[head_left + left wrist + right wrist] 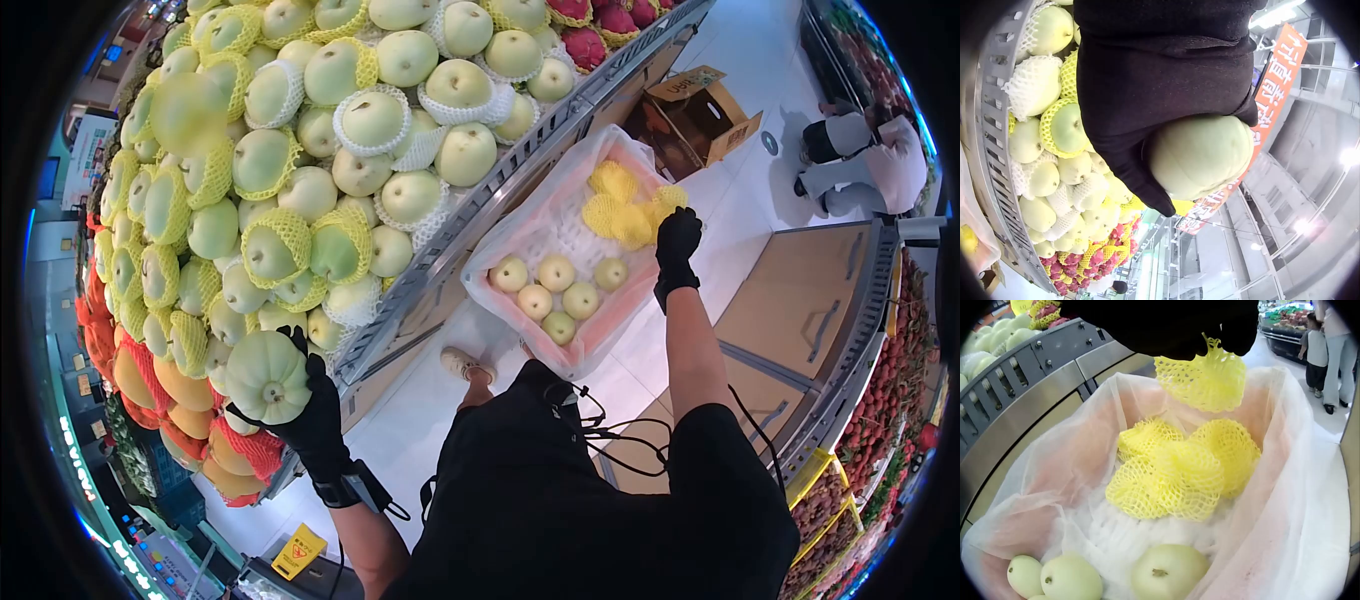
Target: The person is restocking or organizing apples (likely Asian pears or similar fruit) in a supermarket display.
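A pale green ribbed melon [268, 376] is gripped by my black-gloved left hand [318, 420] at the lower edge of the fruit display; in the left wrist view the glove [1166, 81] curls round the melon [1200, 156]. My right hand [678, 243] pinches a yellow foam net [1204, 378] by its gathered end over the lined crate [480, 262]. Below it in the crate lie several yellow foam nets [1166, 469], and several bare pale green fruits [1169, 572] sit nearer me.
Rows of pale fruit [262, 160], many in foam nets, fill the slanted display behind its grey slotted rail [480, 190]. An opened cardboard box [700, 115] stands beyond the crate. A person [870, 165] is at the upper right. A yellow sign [299, 551] is at lower left.
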{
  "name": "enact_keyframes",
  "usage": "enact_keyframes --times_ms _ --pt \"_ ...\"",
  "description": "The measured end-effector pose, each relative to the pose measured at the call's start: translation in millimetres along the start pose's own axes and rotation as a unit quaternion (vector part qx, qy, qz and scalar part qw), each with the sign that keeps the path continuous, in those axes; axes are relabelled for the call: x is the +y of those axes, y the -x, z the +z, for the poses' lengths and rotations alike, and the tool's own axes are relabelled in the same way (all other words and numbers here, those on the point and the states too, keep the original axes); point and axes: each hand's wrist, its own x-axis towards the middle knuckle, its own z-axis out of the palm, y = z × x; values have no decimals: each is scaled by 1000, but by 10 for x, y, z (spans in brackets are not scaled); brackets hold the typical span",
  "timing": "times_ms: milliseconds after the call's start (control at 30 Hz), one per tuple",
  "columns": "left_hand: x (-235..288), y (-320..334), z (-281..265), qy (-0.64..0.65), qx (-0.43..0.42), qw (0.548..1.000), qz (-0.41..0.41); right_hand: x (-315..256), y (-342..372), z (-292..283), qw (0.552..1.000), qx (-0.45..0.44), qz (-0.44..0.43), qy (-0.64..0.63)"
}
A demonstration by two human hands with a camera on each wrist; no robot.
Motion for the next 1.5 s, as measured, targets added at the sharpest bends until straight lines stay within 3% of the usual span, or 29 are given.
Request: enact_keyframes --times_ms 100,167,233,267,300,333,367,400,433,500,533,633,667,700,767,833,900,967,1000,1067,1133,1267,1367,1500 --pt "52 -4 -28 -77 11 996 41 -124 -1 -258 994 49 9 -101" --pt "-63 -7 -55 -1 14 1000 21 -248 -14 -377 988 50 13 -143" --pt "-342 -23 -55 181 14 983 -33 -386 -61 -492 987 16 23 -160" --pt "-513 -36 -89 503 -43 859 -86 -497 -48 -607 979 26 6 -203" --pt "-663 -53 -135 764 -85 624 -141 -601 3 -724 969 36 -12 -245" --pt "-734 -60 -192 857 -117 471 -173 -719 53 -861 956 45 -30 -287" --pt "-655 -98 -208 867 -136 457 -147 -856 108 -1013 943 31 -40 -328" --pt "-559 -130 -271 822 -35 522 -223 -1002 167 -1167 928 16 -51 -368" --pt "-594 -135 -296 837 -26 500 -223 -1139 175 -1281 911 1 -63 -408" --pt "-645 -173 -344 787 8 572 -229 -1394 184 -1384 895 0 -97 -436" --pt "-645 -175 -360 714 -7 669 -209 -1518 213 -1425 892 -6 -101 -441" --pt "-833 -99 -615 923 -109 259 -262 -1967 360 -1696 847 -28 -168 -503" --pt "-847 -86 -679 939 -122 162 -277 -2129 430 -1805 824 -47 -185 -533" --pt "-823 -83 -779 952 -106 10 -287 -2296 528 -1959 800 -67 -201 -562" --pt "-867 -76 -887 943 -115 33 -309 -2603 687 -2228 786 -133 -188 -574" --pt "-825 -110 -1004 876 -114 403 -239 -2927 903 -2572 776 -136 -230 -572" --pt "-958 -131 -1042 781 -105 595 -162 -3236 1116 -2834 769 -154 -243 -570" --pt "-1190 -121 -992 751 -102 645 -100 -3518 1349 -3127 769 -177 -254 -560" --pt "-1227 -83 -1017 739 -84 661 -102 -3644 1442 -3213 772 -182 -268 -546" --pt "-1357 -125 -1144 675 -125 720 -97 -3884 1618 -3347 779 -190 -296 -518" --pt "-1430 -121 -1195 625 -121 766 -94 -4125 1843 -3448 762 -176 -308 -542" --pt "-1512 -50 -1314 757 -127 632 -103 -4516 2237 -3638 747 -158 -332 -554" --pt "-1574 -106 -1352 811 -112 567 -89 -4688 2476 -3716 762 -108 -383 -511" --pt "-1681 -134 -1392 793 -92 589 -129 -4908 2704 -3930 783 -65 -418 -456"
